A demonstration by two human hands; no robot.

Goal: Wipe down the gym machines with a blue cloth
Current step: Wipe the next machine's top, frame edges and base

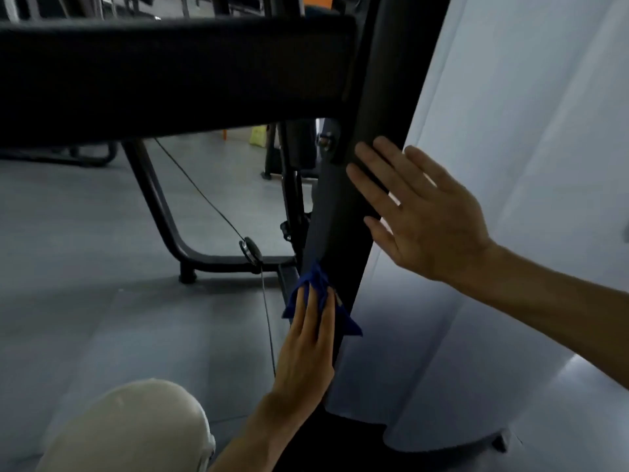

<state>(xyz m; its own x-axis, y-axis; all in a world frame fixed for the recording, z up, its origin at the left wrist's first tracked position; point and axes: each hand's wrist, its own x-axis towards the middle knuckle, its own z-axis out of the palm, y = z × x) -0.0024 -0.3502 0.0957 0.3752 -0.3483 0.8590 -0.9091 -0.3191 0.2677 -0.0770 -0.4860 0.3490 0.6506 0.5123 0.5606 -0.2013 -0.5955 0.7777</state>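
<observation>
A black upright post of a gym machine runs down the middle of the view. Low on that post my left hand presses a crumpled blue cloth against its left face; cloth corners stick out on both sides of my fingers. Higher up, my right hand lies flat on the post's right edge with its fingers spread and nothing in it. A wide black padded bar crosses the top of the view and meets the post.
A white shroud panel fills the right side behind the post. A steel cable slants down to a pulley above the black floor frame. My knee in light trousers is at bottom left, over grey floor.
</observation>
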